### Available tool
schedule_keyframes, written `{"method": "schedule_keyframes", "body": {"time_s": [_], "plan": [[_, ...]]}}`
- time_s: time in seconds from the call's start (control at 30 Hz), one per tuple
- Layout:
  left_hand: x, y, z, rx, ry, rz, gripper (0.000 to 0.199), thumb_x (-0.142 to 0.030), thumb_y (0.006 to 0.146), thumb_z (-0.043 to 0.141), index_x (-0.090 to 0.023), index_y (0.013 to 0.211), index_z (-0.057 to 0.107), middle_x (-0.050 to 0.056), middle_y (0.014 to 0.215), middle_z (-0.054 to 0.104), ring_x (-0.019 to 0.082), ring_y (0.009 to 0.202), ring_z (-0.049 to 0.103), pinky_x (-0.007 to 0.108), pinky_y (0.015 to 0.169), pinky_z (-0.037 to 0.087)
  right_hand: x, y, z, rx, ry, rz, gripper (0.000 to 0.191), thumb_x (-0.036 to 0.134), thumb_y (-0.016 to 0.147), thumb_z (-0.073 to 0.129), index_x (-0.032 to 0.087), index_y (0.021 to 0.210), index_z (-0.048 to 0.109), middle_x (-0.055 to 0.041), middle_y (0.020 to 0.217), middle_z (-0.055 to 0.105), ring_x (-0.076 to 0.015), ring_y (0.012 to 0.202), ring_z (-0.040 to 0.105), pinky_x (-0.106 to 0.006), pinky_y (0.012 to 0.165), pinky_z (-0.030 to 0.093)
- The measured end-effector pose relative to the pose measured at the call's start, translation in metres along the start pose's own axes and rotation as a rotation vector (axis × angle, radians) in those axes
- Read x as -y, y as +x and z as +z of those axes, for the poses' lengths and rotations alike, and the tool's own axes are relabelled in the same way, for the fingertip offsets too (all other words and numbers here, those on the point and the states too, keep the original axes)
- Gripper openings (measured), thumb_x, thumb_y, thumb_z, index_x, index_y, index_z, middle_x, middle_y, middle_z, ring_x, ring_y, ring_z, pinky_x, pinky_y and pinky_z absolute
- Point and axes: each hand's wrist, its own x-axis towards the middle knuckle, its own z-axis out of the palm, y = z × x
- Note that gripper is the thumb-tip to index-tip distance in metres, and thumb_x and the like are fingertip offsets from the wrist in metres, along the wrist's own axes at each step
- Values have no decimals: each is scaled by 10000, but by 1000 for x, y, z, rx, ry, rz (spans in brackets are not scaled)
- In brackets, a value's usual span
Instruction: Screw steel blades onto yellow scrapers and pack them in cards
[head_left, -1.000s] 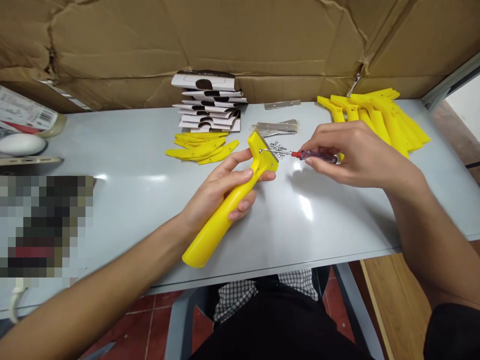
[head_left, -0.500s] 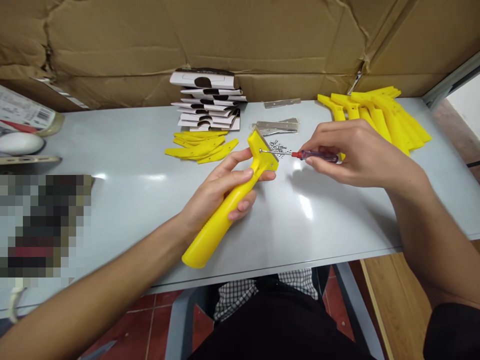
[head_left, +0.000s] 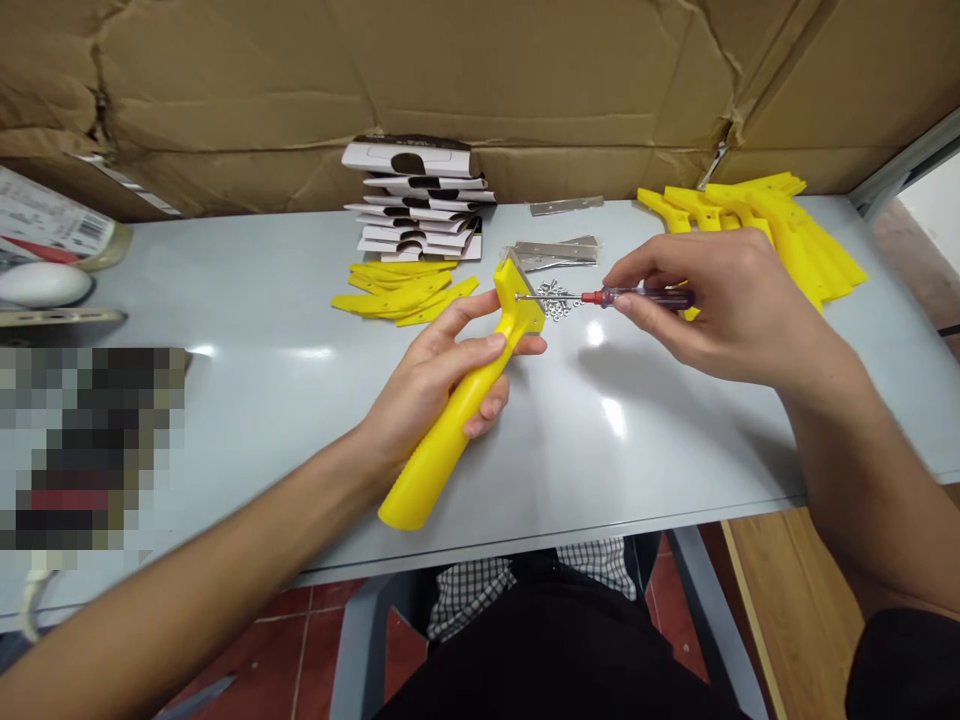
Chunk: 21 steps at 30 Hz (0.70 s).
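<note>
My left hand point(head_left: 442, 385) is wrapped round a yellow scraper point(head_left: 454, 430), its long handle slanting down toward the table's front edge. A metal blade edge shows along the right side of its head. My right hand point(head_left: 720, 300) grips a screwdriver point(head_left: 652, 298) with a dark translucent handle and red collar. The shaft points left, and its tip meets a screw on the scraper's head. Behind the shaft lies a small heap of screws and nuts point(head_left: 555, 300). Flat metal blades point(head_left: 559, 252) rest just beyond it.
Several yellow plastic pieces point(head_left: 409, 293) lie left of the scraper, before a stack of folded black-and-white cards point(head_left: 420, 215). More yellow scraper handles point(head_left: 787, 235) are piled at back right. A cardboard wall point(head_left: 480, 80) borders the back; a white mouse point(head_left: 45, 285) sits far left.
The scraper's handle end has swung slightly right and its head slightly left. My right hand has rolled a little around the screwdriver, whose tip stays at the scraper's head.
</note>
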Motion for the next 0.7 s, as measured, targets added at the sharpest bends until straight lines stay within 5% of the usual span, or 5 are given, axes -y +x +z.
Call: {"method": "schedule_keyframes", "body": {"time_s": [0.13, 0.7], "plan": [[-3, 0, 1, -1, 7, -4, 700, -256, 933, 800, -293, 1566, 506, 93, 1138, 812, 57, 419, 528, 175, 329, 371, 4, -2, 0, 0, 43, 22, 189, 356, 959, 782, 326, 1139, 828, -71, 1098, 797, -278, 902, 711, -429, 760, 590], [4, 2, -1, -18, 5, -17, 609, -273, 942, 808, -307, 1490, 543, 87, 1148, 816, 56, 437, 539, 166, 340, 384, 9, -7, 10, -12, -84, -127, 283, 373, 1113, 563, 240, 1158, 808, -55, 857, 775, -240, 759, 703, -425, 764, 550]]}}
